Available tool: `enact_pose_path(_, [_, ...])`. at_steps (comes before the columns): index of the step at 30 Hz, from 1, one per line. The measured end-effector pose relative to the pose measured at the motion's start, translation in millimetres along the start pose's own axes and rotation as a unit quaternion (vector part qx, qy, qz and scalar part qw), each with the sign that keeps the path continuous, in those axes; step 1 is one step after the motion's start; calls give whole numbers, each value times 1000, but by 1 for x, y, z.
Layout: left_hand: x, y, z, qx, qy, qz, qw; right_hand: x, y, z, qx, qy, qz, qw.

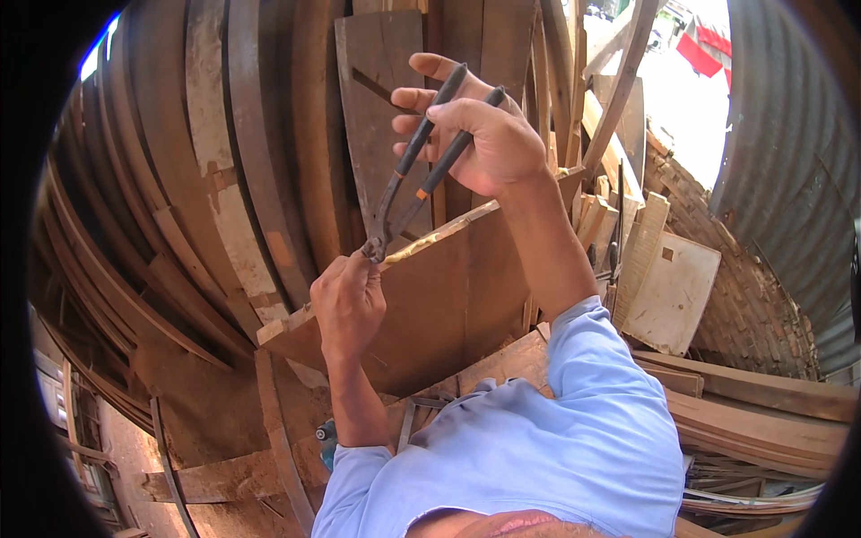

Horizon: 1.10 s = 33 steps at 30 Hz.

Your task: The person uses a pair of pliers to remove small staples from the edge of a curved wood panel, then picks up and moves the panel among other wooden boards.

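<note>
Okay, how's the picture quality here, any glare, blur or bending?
Head view: blown-out daylight glare at the upper right opening; stacked planks bow strongly toward the black fisheye rim; right hand, pincers and left hand are evenly lit and sharp; lower left corner sits in dim shade.

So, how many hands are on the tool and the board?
2. The right hand grips the handles of the pincers; the left hand holds the board edge beside the pincer head.
</note>
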<state>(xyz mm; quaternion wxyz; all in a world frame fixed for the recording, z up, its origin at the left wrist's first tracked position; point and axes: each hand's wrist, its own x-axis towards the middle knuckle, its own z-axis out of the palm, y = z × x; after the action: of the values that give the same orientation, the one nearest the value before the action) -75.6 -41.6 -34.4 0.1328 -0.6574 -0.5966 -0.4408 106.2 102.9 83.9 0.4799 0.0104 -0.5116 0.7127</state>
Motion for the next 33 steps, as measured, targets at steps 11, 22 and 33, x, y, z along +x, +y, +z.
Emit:
enact_pose_path(11, [3, 0, -1, 8, -1, 17, 1000, 6, -5, -33, 35, 1, 85, 996])
enact_pose_path(22, [2, -1, -3, -20, -10, -21, 1000, 11, 49, -54, -10, -44, 62, 997])
enact_pose_path(33, [-25, -63, -97, 67, 329, -89, 938, -17, 92, -57, -123, -18, 115, 986])
